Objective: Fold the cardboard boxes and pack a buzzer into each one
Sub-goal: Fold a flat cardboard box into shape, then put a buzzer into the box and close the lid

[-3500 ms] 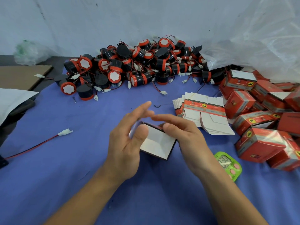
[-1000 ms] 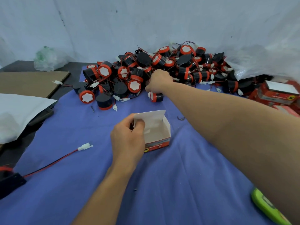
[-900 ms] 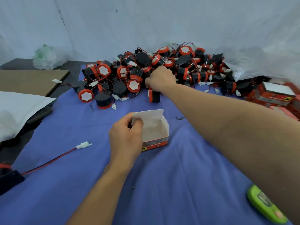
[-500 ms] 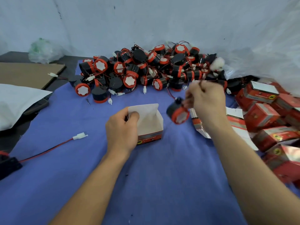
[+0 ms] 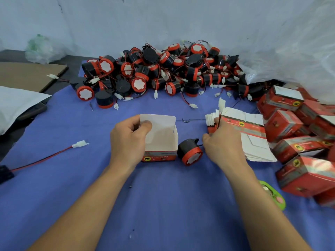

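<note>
Left grip (image 5: 126, 144) pinches the open red-and-white cardboard box (image 5: 160, 142) steady (flap up) while right grip (image 5: 223, 144) holds the black-and-red buzzer (image 5: 190, 153) by its wire (image 5: 219, 118).

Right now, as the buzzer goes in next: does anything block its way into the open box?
Nothing visible does. The buzzer lies just right of the open box, flap raised; the left hand grips the box's left side, the right hand holds the buzzer's wire.

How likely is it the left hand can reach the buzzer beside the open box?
Probably not: the left hand grips the open box, which stands between it and the buzzer; the right hand pinches its wire.
</note>
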Motion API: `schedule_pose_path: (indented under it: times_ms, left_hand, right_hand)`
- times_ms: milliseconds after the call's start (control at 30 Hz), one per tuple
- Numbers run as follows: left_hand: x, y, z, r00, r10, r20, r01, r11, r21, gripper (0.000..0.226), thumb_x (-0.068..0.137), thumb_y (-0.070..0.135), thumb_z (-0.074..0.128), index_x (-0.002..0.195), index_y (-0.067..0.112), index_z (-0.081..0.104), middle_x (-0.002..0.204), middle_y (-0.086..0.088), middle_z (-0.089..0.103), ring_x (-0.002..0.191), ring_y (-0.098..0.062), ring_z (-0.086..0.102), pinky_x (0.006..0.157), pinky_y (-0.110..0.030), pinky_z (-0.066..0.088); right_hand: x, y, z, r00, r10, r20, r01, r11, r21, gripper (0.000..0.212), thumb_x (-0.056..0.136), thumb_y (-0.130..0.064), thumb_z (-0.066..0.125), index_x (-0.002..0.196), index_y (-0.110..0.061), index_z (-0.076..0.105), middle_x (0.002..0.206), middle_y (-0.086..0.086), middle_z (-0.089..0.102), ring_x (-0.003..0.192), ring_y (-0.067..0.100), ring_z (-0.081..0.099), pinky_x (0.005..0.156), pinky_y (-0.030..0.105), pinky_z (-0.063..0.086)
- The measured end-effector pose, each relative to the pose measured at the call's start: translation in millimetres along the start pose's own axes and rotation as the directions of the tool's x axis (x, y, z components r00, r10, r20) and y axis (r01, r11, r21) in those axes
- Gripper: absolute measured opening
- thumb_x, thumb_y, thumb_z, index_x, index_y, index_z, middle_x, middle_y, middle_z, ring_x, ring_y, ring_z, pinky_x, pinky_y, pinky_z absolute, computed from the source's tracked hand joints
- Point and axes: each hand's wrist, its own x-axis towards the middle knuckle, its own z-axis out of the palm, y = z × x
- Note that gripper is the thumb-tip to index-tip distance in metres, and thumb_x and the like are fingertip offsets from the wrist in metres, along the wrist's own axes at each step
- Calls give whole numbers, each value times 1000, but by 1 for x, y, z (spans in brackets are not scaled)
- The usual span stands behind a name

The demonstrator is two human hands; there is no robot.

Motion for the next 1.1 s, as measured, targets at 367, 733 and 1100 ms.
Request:
schedule_pose_path:
  times_ms: [367, 733, 1100]
  left_hand:
    - [-1, 4, -2, 1000, 7, -12, -7, 1000, 21, 23, 86, 37, 55, 77, 49, 72, 79, 8, 75, 79, -13, 69, 68, -47, 57]
    - [-9, 2, 6, 996, 28, -88, -20, 995, 97, 27, 90, 39, 49, 79, 23, 68, 73, 5, 67, 75, -15, 60, 61, -44, 49]
    - [-12, 1, 6, 995, 70, -77, -58, 988, 140, 31, 91, 39, 47, 76, 21, 67, 71, 4, 64, 75, -14, 59, 58, -40, 44]
  right_hand:
    - [-20, 0, -20, 744, -333, 580, 95, 911, 401, 79, 64, -42, 80, 137, -54, 52, 132, -21, 62, 116, -4, 61, 100, 29, 52]
    - [-24, -14, -14, 997, -39, 66, 17, 951, 309, 49, 73, -74, 56, 103, -35, 58, 90, -7, 69, 80, 24, 68, 65, 34, 48]
    - [-32, -22, -38, 974, -227, -16, 226, 973, -52, 26, 100, -35, 52, 82, -30, 70, 67, -11, 62, 71, 18, 59, 59, 32, 40]
